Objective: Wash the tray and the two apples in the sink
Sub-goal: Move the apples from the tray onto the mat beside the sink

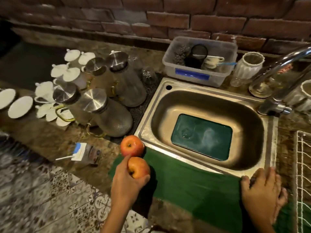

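A dark green rectangular tray (pixel 202 137) lies flat on the bottom of the steel sink (pixel 210 98), with a film of water on it. Two red-orange apples sit at the sink's front left corner, on the end of a green cloth (pixel 193 185). The far apple (pixel 132 145) rests free, touched only by my left forefinger. My left hand (pixel 126 184) is closed around the near apple (pixel 138 167). My right hand (pixel 264 194) lies flat with spread fingers on the right end of the cloth at the sink's front right corner, holding nothing.
A curved tap (pixel 277 69) reaches in from the right. Glass jugs with steel lids (pixel 107 113) and white cups crowd the counter to the left. A plastic tub of scrubbers (pixel 198 64) stands behind the sink. A white wire rack (pixel 303 174) is at the far right.
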A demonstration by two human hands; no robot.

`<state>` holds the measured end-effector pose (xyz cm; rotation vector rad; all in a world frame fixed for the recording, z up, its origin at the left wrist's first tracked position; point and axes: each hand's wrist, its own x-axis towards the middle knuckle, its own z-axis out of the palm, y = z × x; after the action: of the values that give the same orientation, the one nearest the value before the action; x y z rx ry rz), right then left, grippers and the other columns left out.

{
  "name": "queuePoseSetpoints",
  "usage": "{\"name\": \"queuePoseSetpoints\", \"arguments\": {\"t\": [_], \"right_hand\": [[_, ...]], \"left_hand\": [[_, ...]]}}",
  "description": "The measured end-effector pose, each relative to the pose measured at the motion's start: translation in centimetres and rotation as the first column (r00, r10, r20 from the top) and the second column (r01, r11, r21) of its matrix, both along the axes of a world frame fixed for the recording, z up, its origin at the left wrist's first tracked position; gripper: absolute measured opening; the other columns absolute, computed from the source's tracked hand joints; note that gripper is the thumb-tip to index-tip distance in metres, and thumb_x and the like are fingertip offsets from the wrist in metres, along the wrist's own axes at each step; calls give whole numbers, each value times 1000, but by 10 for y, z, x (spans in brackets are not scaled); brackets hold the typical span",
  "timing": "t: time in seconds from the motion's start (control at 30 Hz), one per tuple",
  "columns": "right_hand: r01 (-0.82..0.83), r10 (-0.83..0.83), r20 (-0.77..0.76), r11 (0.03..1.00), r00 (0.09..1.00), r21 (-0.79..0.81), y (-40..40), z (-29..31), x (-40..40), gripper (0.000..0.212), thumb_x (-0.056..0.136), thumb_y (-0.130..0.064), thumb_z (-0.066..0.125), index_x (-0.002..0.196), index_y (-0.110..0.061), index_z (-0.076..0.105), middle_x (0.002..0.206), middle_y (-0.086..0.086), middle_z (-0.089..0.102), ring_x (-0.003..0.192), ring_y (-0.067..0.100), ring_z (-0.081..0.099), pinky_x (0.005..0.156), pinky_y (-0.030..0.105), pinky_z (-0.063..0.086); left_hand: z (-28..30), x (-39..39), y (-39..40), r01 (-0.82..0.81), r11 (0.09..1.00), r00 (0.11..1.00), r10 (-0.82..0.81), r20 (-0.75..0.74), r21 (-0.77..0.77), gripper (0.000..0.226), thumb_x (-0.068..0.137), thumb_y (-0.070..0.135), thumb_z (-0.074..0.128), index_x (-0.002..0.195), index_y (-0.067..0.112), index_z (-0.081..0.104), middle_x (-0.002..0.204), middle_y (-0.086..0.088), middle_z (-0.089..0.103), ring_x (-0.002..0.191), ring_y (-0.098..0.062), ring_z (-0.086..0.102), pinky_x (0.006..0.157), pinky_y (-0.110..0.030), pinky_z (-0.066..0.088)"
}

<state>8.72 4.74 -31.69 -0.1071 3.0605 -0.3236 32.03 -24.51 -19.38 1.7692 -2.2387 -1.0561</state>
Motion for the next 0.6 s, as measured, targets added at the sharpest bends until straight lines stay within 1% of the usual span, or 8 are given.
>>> {"name": "queuePoseSetpoints", "arguments": {"t": [0.1, 0.27, 0.37, 0.47, 0.53, 0.6], "right_hand": [[8, -10, -54, 999, 998, -44, -2, 2, 4, 66, 83, -47, 40, 136, -7, 49, 156, 19, 35, 144, 36, 32, 114, 59, 20], [15, -14, 34, 1000, 999, -7, -4, 12, 0, 70, 84, -50, 35, 140, -10, 47, 160, 14, 31, 148, 32, 26, 116, 59, 18], [4, -4, 53, 1000, 999, 10, -4, 13, -1, 71, 85, -51, 32, 142, -11, 45, 162, 12, 29, 149, 31, 24, 117, 58, 17], [-1, 2, 56, 1000, 998, -8, -3, 14, -1, 70, 85, -49, 33, 142, -10, 45, 162, 14, 29, 149, 32, 24, 117, 59, 18], [-8, 9, 52, 1000, 999, -25, -4, 15, -1, 69, 86, -48, 35, 141, -10, 46, 161, 14, 30, 148, 32, 25, 116, 60, 19], [-8, 9, 46, 1000, 999, -28, -2, 15, 0, 67, 87, -47, 35, 141, -9, 46, 161, 15, 30, 148, 33, 25, 116, 60, 18]], "left_hand": [[-9, 14, -8, -81, 997, 996, 80, 25, 10, 100, 58, 35, 92, 146, 25, 46, 140, -9, 56, 125, -31, 54, 102, -44, 46], [-20, 19, -20, -90, 996, 994, 89, 63, 11, 100, 62, 34, 91, 148, 23, 42, 143, -12, 52, 128, -35, 52, 100, -48, 47], [-23, 20, -21, -86, 996, 993, 84, 89, 25, 100, 62, 35, 91, 148, 23, 41, 143, -13, 52, 128, -36, 52, 99, -49, 48], [-25, 22, -20, -83, 996, 993, 80, 85, 34, 102, 63, 36, 91, 150, 24, 38, 145, -12, 50, 129, -35, 51, 99, -51, 47], [-24, 22, -20, -73, 996, 994, 68, 84, 57, 108, 64, 34, 92, 153, 22, 33, 148, -13, 46, 133, -35, 47, 103, -53, 45], [-20, 18, -19, -62, 994, 993, 52, 107, 91, 116, 64, 34, 92, 156, 21, 24, 155, -18, 35, 139, -39, 37, 110, -56, 39]]}}
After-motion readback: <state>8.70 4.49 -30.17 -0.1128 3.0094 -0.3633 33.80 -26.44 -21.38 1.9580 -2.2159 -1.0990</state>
